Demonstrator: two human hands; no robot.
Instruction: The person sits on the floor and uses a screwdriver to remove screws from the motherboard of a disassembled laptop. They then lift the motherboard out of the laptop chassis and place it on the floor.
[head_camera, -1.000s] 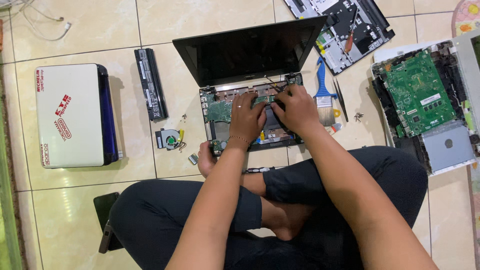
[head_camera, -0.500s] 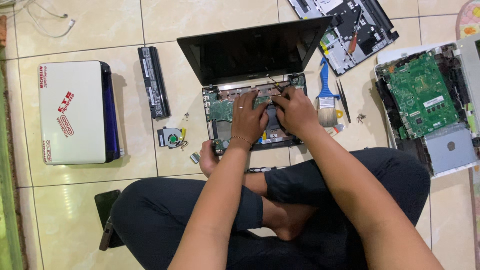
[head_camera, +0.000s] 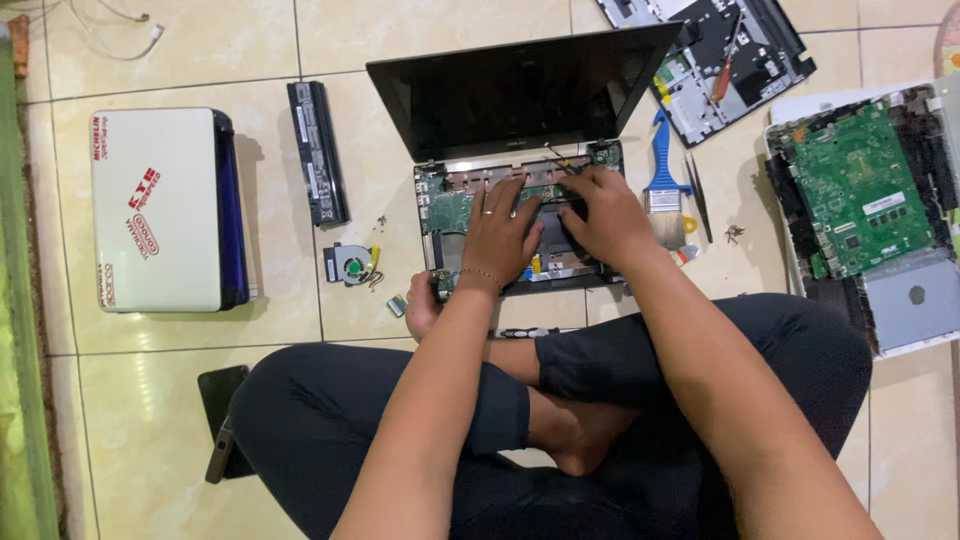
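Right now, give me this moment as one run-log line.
left hand: flat on opened laptop base | right hand: pressing on base | nearby: blue brush, cooling fan, battery

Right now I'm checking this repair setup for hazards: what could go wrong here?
Both bare hands, left and right, press on the opened laptop's exposed board, so static or finger pressure might damage parts. Loose screws lie on the tile by the brush and could be knocked away or lost. The fan sits close to the person's foot and may get kicked.
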